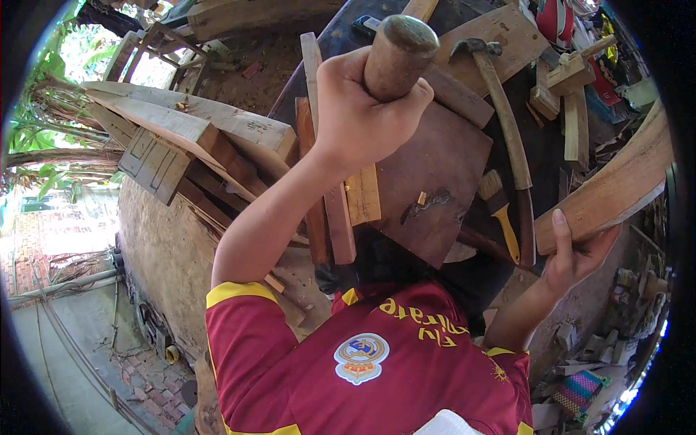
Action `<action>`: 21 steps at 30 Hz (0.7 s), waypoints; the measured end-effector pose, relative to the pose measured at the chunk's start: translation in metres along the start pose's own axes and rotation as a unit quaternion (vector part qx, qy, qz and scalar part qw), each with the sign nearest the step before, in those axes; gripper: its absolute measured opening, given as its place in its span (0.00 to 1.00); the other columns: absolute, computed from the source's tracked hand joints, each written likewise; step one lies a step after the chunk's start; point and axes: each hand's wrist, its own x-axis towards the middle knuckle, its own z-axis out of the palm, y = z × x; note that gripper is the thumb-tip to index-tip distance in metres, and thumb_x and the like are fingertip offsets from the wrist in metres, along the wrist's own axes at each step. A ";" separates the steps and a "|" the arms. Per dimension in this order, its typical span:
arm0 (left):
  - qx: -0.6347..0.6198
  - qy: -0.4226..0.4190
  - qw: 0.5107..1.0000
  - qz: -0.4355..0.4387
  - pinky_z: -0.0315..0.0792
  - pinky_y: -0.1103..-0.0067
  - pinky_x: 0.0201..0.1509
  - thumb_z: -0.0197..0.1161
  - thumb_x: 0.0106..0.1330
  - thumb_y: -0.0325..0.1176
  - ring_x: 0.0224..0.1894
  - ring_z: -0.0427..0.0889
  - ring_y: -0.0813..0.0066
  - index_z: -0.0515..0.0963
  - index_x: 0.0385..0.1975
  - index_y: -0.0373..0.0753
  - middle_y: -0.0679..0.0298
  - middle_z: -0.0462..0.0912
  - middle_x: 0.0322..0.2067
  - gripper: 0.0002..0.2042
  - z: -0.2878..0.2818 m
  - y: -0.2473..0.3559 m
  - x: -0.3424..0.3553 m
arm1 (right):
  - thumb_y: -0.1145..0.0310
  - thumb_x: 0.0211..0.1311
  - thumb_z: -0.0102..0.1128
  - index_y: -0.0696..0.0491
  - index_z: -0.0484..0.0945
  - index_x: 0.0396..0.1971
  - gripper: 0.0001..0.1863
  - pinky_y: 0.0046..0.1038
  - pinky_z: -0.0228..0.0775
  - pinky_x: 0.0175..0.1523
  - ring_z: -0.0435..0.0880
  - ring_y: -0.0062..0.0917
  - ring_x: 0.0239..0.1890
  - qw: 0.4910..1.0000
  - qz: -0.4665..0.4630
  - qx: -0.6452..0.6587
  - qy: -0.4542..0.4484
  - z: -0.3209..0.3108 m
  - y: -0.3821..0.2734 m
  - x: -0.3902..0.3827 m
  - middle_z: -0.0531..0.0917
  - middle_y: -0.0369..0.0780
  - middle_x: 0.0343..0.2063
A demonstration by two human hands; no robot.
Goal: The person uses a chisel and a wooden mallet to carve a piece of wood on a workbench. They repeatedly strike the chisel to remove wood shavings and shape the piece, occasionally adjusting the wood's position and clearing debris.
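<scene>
My left hand is raised at the upper middle, its fingers wrapped round a thick, round wooden cylinder whose worn end faces up. Whether the cylinder is a handle or a mallet, I cannot tell. At the right, my right hand grips the near end of a long, thick wooden plank, with one finger stretched up against its side. Below and between my hands lies a dark brown board. A small wood chip rests on it beside a dark, worn patch.
Right of the board lie a claw hammer with a wooden handle and a yellow-handled brush. Wooden strips lie left of it. Heavy beams stand farther left. A wooden marking-gauge-like block and scraps crowd the far right.
</scene>
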 end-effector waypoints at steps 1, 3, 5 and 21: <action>0.000 0.000 1.000 0.008 0.63 0.83 0.21 0.65 0.52 0.29 0.18 0.68 0.90 0.73 0.15 0.34 0.72 0.72 0.12 0.10 0.001 -0.001 0.000 | 0.78 0.47 0.70 0.62 0.59 0.64 0.42 0.35 0.63 0.62 0.71 0.34 0.58 1.000 0.009 0.000 0.007 -0.001 0.000 -0.001 0.70 0.49 0.57; 0.011 -0.002 1.000 -0.007 0.63 0.83 0.21 0.66 0.52 0.29 0.18 0.67 0.89 0.73 0.15 0.34 0.72 0.72 0.12 0.10 0.001 0.000 0.001 | 0.74 0.44 0.74 0.63 0.58 0.65 0.46 0.39 0.60 0.65 0.68 0.37 0.61 0.999 0.027 0.002 0.020 -0.001 0.000 -0.001 0.68 0.50 0.59; 0.017 -0.002 1.000 -0.019 0.63 0.83 0.21 0.66 0.52 0.28 0.18 0.67 0.89 0.73 0.14 0.34 0.72 0.72 0.12 0.10 -0.001 0.000 0.000 | 0.74 0.44 0.74 0.62 0.58 0.65 0.46 0.39 0.60 0.65 0.68 0.37 0.61 0.999 0.033 -0.001 0.017 -0.002 0.001 -0.002 0.68 0.50 0.59; 0.013 -0.004 1.000 -0.003 0.63 0.83 0.22 0.65 0.51 0.29 0.18 0.67 0.90 0.72 0.14 0.35 0.74 0.70 0.13 0.10 0.004 0.000 -0.007 | 0.85 0.48 0.66 0.63 0.61 0.62 0.38 0.32 0.68 0.59 0.75 0.34 0.55 0.992 -0.100 0.051 0.054 0.017 -0.034 0.047 0.73 0.49 0.55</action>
